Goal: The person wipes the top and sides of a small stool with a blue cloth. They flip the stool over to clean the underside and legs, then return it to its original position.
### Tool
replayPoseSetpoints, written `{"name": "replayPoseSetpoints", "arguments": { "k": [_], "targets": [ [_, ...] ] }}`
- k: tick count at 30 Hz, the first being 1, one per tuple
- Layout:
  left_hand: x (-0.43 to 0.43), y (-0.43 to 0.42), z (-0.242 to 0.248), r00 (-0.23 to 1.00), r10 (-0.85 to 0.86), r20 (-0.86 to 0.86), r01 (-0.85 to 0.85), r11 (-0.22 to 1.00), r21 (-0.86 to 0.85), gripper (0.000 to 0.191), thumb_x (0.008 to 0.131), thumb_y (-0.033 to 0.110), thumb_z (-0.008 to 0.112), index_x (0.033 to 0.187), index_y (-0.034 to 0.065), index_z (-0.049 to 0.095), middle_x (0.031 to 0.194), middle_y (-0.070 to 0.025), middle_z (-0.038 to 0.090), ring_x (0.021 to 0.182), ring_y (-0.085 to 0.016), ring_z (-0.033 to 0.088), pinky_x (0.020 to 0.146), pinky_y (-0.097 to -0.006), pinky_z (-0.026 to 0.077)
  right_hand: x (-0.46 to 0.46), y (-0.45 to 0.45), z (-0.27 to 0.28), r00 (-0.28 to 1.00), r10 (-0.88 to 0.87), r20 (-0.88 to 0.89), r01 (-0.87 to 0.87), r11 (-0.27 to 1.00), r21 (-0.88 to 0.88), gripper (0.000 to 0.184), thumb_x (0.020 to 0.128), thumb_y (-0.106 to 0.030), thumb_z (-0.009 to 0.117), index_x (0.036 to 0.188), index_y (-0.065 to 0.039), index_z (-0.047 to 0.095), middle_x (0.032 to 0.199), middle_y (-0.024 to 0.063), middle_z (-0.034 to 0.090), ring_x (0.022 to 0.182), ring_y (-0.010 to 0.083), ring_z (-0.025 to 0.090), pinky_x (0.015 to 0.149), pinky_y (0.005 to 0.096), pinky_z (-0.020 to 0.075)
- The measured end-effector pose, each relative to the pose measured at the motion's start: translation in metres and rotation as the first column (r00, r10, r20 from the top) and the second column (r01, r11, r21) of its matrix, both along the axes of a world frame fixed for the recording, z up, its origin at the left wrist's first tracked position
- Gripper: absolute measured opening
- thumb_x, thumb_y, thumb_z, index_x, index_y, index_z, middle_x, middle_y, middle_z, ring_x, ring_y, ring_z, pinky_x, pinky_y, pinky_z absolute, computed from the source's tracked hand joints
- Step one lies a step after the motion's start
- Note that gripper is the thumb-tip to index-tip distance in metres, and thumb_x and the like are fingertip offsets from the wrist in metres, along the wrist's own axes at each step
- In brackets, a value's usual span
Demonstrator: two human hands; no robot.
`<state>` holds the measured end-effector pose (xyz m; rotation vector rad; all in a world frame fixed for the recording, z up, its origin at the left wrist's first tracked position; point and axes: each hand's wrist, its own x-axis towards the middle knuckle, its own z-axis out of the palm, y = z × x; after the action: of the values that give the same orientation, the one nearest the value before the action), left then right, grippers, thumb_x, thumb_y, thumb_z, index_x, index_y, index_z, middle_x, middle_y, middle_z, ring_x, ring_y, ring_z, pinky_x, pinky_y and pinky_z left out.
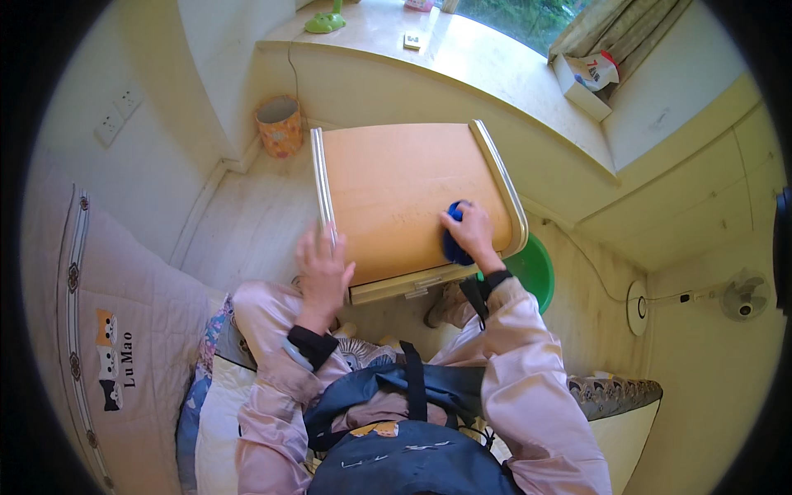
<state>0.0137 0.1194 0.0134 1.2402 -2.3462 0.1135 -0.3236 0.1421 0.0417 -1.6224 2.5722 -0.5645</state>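
Note:
Before my knees is a small cabinet with an orange-brown wooden top (396, 185) and silver trim (497, 167) along both sides. My right hand (475, 230) grips a blue scrubbing brush (456, 247), which is pressed to the top near its front right corner. Dark specks mark the wood to the left of the brush. Slightly blurred, my left hand (323, 266) is spread at the cabinet's left front edge and holds nothing. Whether its fingers touch the trim I cannot tell. A drawer front with a metal handle (426, 288) faces me.
A green basin (535, 272) stands on the floor, partly under the right side. Behind are an orange patterned bin (279, 127) and a windowsill (495, 68) with a white box (578, 86). At right, a small fan (745, 296) trails a cord. A quilted bed cover (142, 278) lies left.

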Motion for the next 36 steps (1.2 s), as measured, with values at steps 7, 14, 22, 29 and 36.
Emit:
{"name": "replayPoseSetpoints", "arguments": {
  "k": [7, 14, 22, 29, 36],
  "targets": [
    [-0.021, -0.05, -0.018, 0.924, 0.165, -0.345, 0.004, 0.899, 0.438, 0.074, 0.091, 0.018, 0.07, 0.156, 0.0113, 0.034, 0.158, -0.032, 0.033, 0.142, -0.051, 0.04, 0.113, -0.059, 0.039, 0.053, 0.091, -0.112, 0.9, -0.019, 0.435, -0.255, 0.788, 0.561, 0.056, 0.078, -0.049, 0.071, 0.114, -0.007, 0.077, 0.117, 0.0266, 0.072, 0.113, 0.0421, 0.068, 0.1, 0.0483, 0.0541],
    [-0.03, -0.048, -0.034, 0.866, 0.172, -0.469, 0.059, 0.897, 0.439, 0.072, 0.092, 0.002, 0.056, 0.158, 0.0127, 0.028, 0.154, -0.0365, 0.034, 0.137, -0.057, 0.041, 0.111, -0.0531, 0.044, 0.054, 0.071, -0.182, 0.836, -0.112, 0.537, -0.07, 0.949, 0.306, 0.056, 0.082, -0.043, 0.07, 0.118, -0.001, 0.071, 0.113, 0.0303, 0.071, 0.11, 0.0456, 0.068, 0.094, 0.0493, 0.054],
    [-0.03, -0.053, -0.033, 0.886, 0.13, -0.445, 0.058, 0.921, 0.385, 0.067, 0.092, 0.0, 0.055, 0.155, 0.0067, 0.034, 0.15, -0.0287, 0.044, 0.137, -0.048, 0.046, 0.114, -0.049, 0.041, 0.07, 0.085, -0.151, 0.629, -0.592, 0.504, 0.421, 0.804, 0.42, 0.07, 0.078, -0.047, 0.075, 0.129, -0.002, 0.06, 0.115, 0.0296, 0.071, 0.112, 0.0465, 0.068, 0.097, 0.0502, 0.0533],
    [-0.027, -0.058, -0.04, 0.898, 0.116, -0.424, 0.054, 0.929, 0.367, 0.065, 0.092, 0.003, 0.053, 0.155, 0.0046, 0.034, 0.148, -0.0276, 0.048, 0.137, -0.045, 0.047, 0.115, -0.0479, 0.039, 0.085, 0.075, -0.161, 0.413, -0.638, 0.65, 0.601, 0.727, 0.332, 0.053, 0.079, -0.033, 0.079, 0.123, -0.009, 0.06, 0.114, 0.0238, 0.072, 0.107, 0.0451, 0.068, 0.091, 0.0522, 0.0527],
    [-0.025, -0.059, -0.041, 0.903, 0.111, -0.415, 0.048, 0.933, 0.356, 0.064, 0.093, 0.004, 0.053, 0.155, 0.0038, 0.035, 0.151, -0.0275, 0.047, 0.139, -0.045, 0.046, 0.117, -0.0468, 0.037, 0.092, 0.095, -0.186, 0.156, -0.567, 0.809, 0.802, 0.551, 0.232, 0.023, 0.072, -0.018, 0.08, 0.092, -0.009, 0.073, 0.094, 0.0179, 0.076, 0.095, 0.0357, 0.072, 0.087, 0.0445, 0.0542]
  ]
}}
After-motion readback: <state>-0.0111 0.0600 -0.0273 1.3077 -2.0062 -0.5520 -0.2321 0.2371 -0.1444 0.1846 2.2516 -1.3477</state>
